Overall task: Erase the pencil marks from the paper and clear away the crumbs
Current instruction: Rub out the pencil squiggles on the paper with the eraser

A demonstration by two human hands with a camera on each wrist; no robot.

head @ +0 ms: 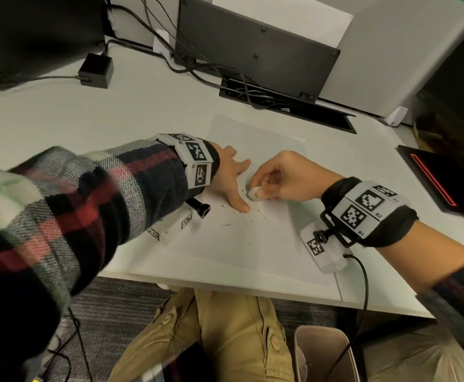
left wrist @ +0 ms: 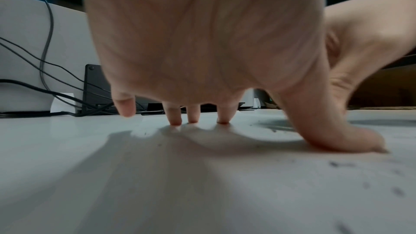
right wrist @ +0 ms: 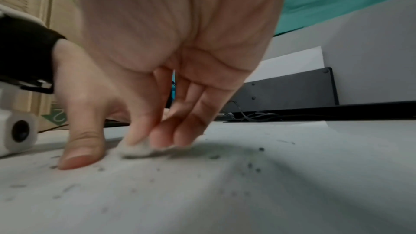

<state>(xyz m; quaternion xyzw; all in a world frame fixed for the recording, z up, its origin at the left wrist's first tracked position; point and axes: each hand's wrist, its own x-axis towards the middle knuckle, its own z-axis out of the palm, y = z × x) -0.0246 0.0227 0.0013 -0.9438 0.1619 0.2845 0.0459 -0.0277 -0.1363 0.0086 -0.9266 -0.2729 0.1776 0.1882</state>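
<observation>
A white sheet of paper (head: pixel 252 244) lies on the desk, dotted with dark eraser crumbs (head: pixel 226 224). My left hand (head: pixel 232 180) lies spread on the paper, fingertips (left wrist: pixel 175 122) and thumb pressing it flat. My right hand (head: pixel 277 177) pinches a small white eraser (head: pixel 252 193) between thumb and fingers, its lower face on the paper just right of my left thumb. In the right wrist view the eraser (right wrist: pixel 135 149) sits under the fingertips (right wrist: pixel 162 141), with crumbs (right wrist: pixel 252 165) scattered around. Faint pencil marks (head: pixel 246 139) remain near the sheet's far edge.
A black power adapter (head: pixel 96 70) and cables (head: pixel 197 64) lie at the back of the desk (head: pixel 87 114). A dark panel (head: pixel 252 42) stands behind a cable slot. A black device with a red stripe (head: pixel 440 180) sits at right. A bin (head: pixel 321 354) stands below the desk edge.
</observation>
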